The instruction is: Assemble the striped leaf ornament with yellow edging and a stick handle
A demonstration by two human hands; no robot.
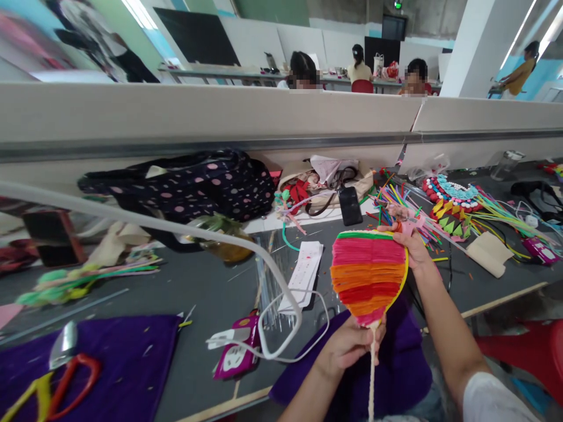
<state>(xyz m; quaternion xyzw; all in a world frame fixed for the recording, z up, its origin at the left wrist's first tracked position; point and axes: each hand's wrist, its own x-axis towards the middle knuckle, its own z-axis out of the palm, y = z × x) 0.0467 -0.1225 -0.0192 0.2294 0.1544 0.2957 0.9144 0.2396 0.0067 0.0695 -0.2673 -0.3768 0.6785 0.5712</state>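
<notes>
desk (211, 293): grey worktop, pretty cluttered, with a long pale divider wall (220, 111) running across at 12 o'clock.
spotted bag (185, 184): dark with pink dots, slumped at 10 o'clock of the hands against the divider.
purple cloth (109, 357): spread at 8 o'clock, with red-handled pliers (73, 375) lying on it.
fan (368, 272): heart-ish woven paddle held up over the desk at about 2 o'clock of the view centre. Bands of green, pink, orange and red look packed in from top to tip, yellow rim around it, so I'd say the weaving is mostly done; what's left is probably tidying the top edge and the handle.
right hand (411, 246): pinched on the fan's top right rim, fingers closed on it.
left hand (352, 343): wrapped around the fan's bottom tip where the pale handle (372, 375) hangs down.
straws (444, 214): loose coloured strips piled at 1 o'clock of the fan, beside a finished-looking beaded piece (453, 196).
white cable (176, 225): sweeps across from 9 o'clock and loops just left of the fan, the 1 thing that could snag.
phone (350, 205): black, lying at 12 o'clock of the fan.
paper strip (303, 275): white sheet at 9 o'clock of the fan; print too small to read.
</notes>
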